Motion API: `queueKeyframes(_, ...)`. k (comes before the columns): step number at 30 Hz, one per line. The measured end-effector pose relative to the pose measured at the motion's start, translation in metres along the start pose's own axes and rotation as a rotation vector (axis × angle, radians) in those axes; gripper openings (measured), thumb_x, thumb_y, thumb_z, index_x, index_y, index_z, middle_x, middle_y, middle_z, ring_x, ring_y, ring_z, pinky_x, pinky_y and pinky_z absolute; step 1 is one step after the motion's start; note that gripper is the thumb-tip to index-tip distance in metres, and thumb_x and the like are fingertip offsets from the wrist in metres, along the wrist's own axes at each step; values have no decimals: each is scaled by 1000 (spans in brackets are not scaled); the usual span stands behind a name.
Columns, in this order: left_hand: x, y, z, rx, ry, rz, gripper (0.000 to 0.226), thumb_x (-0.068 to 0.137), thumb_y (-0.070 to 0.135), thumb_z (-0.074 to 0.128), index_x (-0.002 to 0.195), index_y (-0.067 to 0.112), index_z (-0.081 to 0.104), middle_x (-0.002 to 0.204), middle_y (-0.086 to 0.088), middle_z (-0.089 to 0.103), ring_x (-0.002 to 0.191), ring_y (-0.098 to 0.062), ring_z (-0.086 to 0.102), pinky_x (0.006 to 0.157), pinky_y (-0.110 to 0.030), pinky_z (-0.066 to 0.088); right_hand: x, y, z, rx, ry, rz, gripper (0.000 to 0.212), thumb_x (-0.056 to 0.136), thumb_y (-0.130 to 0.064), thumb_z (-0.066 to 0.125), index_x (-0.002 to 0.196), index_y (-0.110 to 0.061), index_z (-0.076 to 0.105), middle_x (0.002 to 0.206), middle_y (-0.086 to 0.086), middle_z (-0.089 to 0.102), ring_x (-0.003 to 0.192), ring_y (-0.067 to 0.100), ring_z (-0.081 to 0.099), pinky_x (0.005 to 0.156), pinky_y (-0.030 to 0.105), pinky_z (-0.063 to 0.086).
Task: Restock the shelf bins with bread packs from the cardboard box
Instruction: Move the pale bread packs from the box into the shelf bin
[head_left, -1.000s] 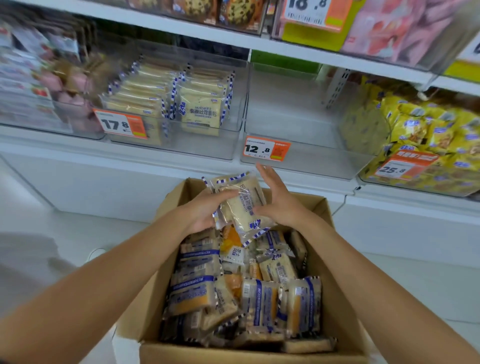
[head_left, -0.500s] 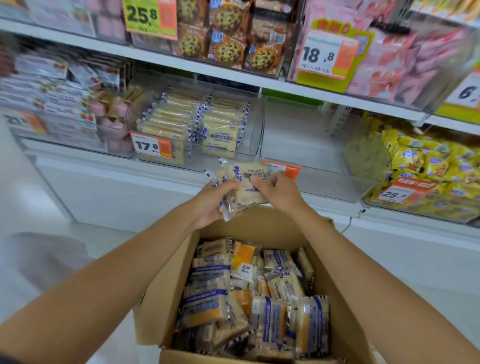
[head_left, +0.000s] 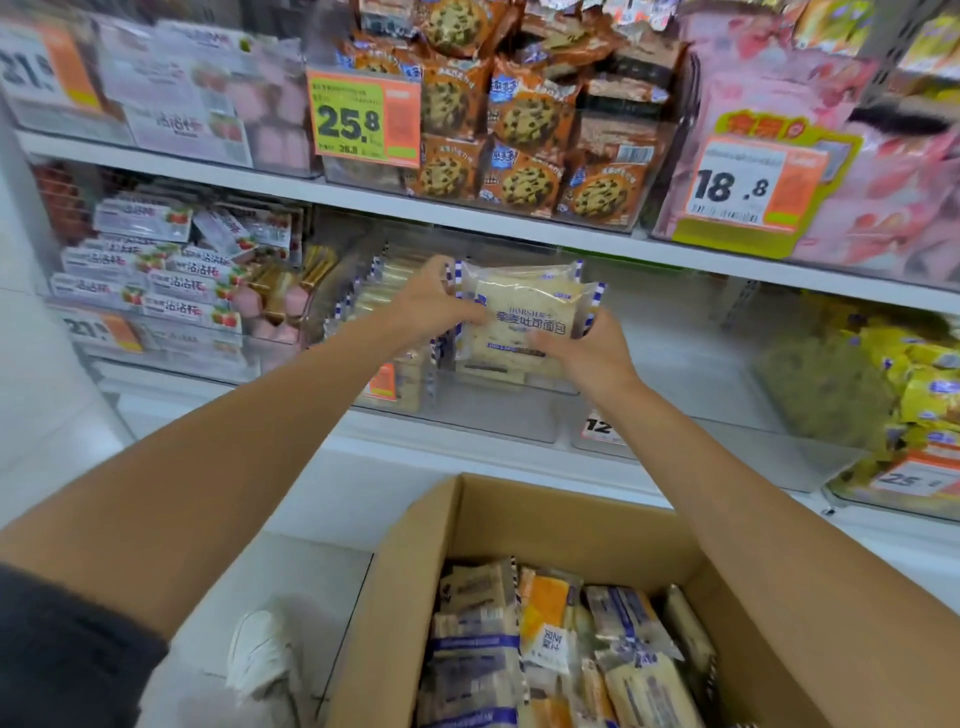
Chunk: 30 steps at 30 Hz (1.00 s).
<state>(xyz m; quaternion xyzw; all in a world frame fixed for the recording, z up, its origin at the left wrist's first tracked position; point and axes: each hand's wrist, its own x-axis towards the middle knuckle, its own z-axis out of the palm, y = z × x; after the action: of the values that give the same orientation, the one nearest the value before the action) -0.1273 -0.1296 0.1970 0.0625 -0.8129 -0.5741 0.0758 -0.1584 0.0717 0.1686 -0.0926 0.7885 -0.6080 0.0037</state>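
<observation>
A pale bread pack (head_left: 524, 317) with blue-and-white striped edges is held upright between both hands, over the clear shelf bin (head_left: 498, 415) that holds rows of the same packs. My left hand (head_left: 434, 306) grips its left edge. Its lower right corner is held by my right hand (head_left: 582, 353). Below, the open cardboard box (head_left: 519, 525) holds several more bread packs (head_left: 561, 654) lying loosely.
To the right stands a nearly bare clear bin (head_left: 691, 364) with a 12.8 price tag (head_left: 600, 430). Yellow packs (head_left: 919, 384) fill the far right bin, strawberry packs (head_left: 171, 275) the left. Cookie packs (head_left: 524, 130) sit on the shelf above. A white shoe (head_left: 260, 654) is on the floor.
Both hands have lifted the bread pack out of the box and up to the shelf bin. The view has tilted upward, showing more shelves.
</observation>
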Motion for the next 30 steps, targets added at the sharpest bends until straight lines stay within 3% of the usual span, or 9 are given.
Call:
queueKeyframes(4,45,-21,-5,459,-125,65,54,73,24,86,113,24,50,97,-3,61,80,-19,58,68,-35,49,23,18,16,-118,-55,81,82,71,-12,85,137,-14,36,117,-2,59,105,18,63,82,30,54)
queueKeyframes(7,66,-43,-8,930,-168,94,36,70,37,83,94,39,56,120,-1,56,114,-26,50,97,-39,41,35,32,26,-248,-152,160,116,73,-8,82,155,-26,2,132,-6,38,118,20,52,93,33,48)
queueKeyframes(9,71,-53,-7,956,-160,110,31,71,37,82,92,39,59,120,1,49,123,-27,41,101,-40,31,42,39,31,-380,-179,129,116,72,-8,80,155,-32,3,145,3,35,122,24,51,89,31,50)
queueKeyframes(11,76,-57,-9,930,-165,143,33,71,36,82,95,36,60,125,1,46,133,-28,32,106,-41,25,49,38,34,-582,-256,106,116,72,-15,80,154,-37,2,158,12,12,139,28,34,101,34,46)
queueKeyframes(14,81,-52,-10,953,-249,140,68,68,39,84,129,33,52,153,-1,31,146,-24,16,115,-43,15,66,32,34,-736,-384,114,125,70,-22,85,152,-42,-7,161,8,-18,150,27,7,117,39,28)
queueKeyframes(18,91,-48,-6,1031,-373,104,109,69,46,84,154,37,17,162,7,21,149,-20,17,119,-48,16,82,33,39,-887,-456,4,117,73,-18,83,155,-34,1,156,17,9,142,30,26,111,30,35)
queueKeyframes(21,101,-48,-4,1042,-396,103,112,64,54,85,154,38,20,159,5,30,146,-22,25,119,-50,16,84,39,44,-898,-323,-156,105,72,-14,82,153,-32,18,138,11,25,129,30,38,104,36,43)
queueKeyframes(26,101,-53,-2,1087,-453,138,111,70,54,81,154,43,10,164,5,15,152,-16,1,121,-50,7,82,45,41,-1034,-398,-107,110,69,-29,84,153,-36,13,146,6,16,134,31,26,105,42,42)
queueKeyframes(30,105,-43,-8,1078,-448,128,105,69,45,85,153,41,22,159,7,29,145,-19,29,115,-42,26,81,48,46,-906,-275,-125,100,66,-26,87,146,-32,28,136,10,27,125,31,38,100,40,46)
